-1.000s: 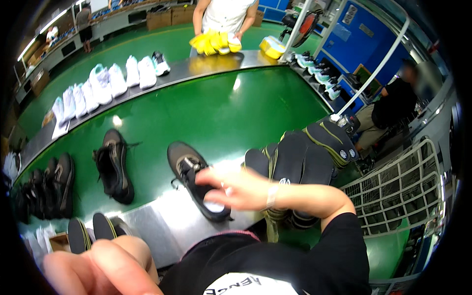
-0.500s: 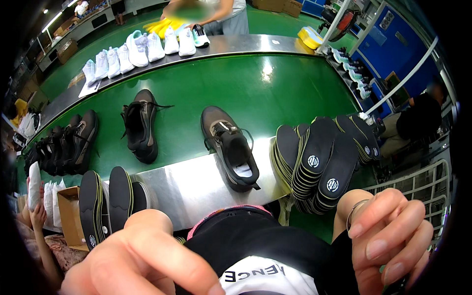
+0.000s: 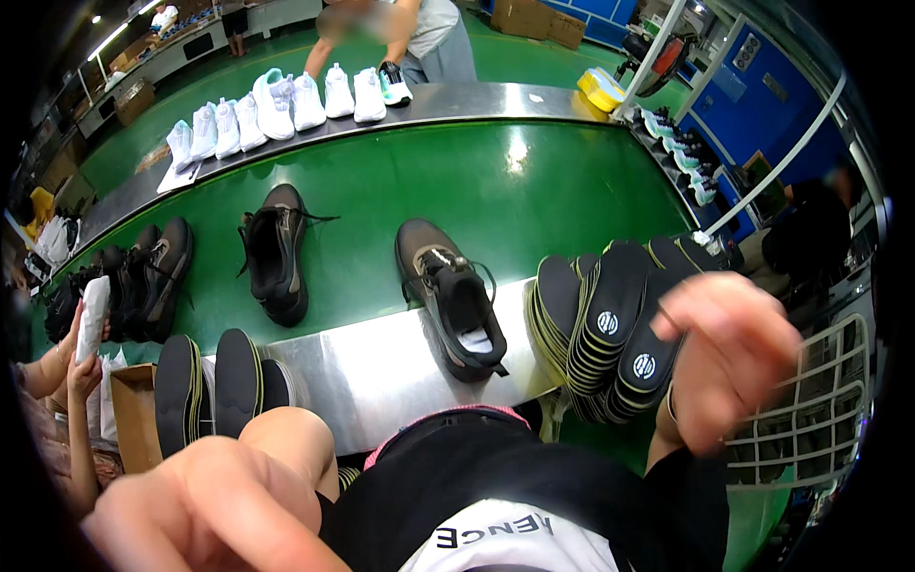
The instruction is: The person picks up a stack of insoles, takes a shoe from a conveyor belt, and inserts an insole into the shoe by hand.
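Observation:
My left hand [image 3: 200, 510] is large at the lower left, its fingers bent down and running out past the lower edge; whether they hold anything is hidden. My right hand [image 3: 734, 353], blurred, is raised in front of the right end of the insole stacks [image 3: 610, 324], fingers loosely bent and apart, with nothing visible in them. These black insoles with yellow-green edges stand in fanned piles. A brown-and-black shoe [image 3: 443, 286] lies with its heel on the metal ledge and its toe on the green belt. Its laces are loose and something white shows inside. A second such shoe [image 3: 276, 253] lies further left.
More dark shoes [image 3: 157, 276] stand at the left. Near me are two insole piles [image 3: 238, 372] and a cardboard box [image 3: 138, 410]. A co-worker's hands [image 3: 81, 367] hold a white wrapped bundle. White sneakers [image 3: 276, 105] line the far metal shelf, with another person behind. A white wire rack [image 3: 810, 410] is at right.
My right hand has risen and moved slightly left toward the insoles. My left hand has drawn left. The far person's yellow items are gone from view. The co-worker's white bundle moved right.

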Available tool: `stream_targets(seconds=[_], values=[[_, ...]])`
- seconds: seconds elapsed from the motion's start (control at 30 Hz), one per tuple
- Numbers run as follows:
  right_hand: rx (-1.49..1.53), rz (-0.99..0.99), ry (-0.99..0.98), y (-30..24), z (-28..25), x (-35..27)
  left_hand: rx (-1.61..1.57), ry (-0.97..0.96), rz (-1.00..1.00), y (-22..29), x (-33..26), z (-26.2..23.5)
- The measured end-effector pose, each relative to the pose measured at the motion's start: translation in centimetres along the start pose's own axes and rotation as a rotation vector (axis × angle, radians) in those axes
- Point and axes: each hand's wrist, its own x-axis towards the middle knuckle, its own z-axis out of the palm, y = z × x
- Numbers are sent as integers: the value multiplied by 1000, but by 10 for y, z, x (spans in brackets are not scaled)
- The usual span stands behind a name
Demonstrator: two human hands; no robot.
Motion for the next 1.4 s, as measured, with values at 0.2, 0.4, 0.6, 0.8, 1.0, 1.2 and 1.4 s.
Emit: stream_targets(seconds=[0.2, 0.4, 0.6, 0.8, 1.0, 1.2, 1.4], values=[[-917, 920, -463, 97, -49, -135, 301, 381, -58, -51, -29, -11], [-1151, 1297, -477, 95, -53, -189, 441, 547, -937, -117, -112, -42], [-1031, 1477, -391, 92, -67, -172, 624, 432, -1081, -137, -149, -41], [-1047, 1490, -445, 97, -58, -166, 654, 425, -1118, -130, -152, -45], [-1097, 1396, -323, 98, -71, -182, 628, 444, -1123, -130, -159, -46], [-1351, 1030, -150, 86, -71, -150, 587, 497, -1072, -128, -151, -41], [-620, 581, -259, 51, -5, -85, -98, 435, -1195, -153, -130, -15]])
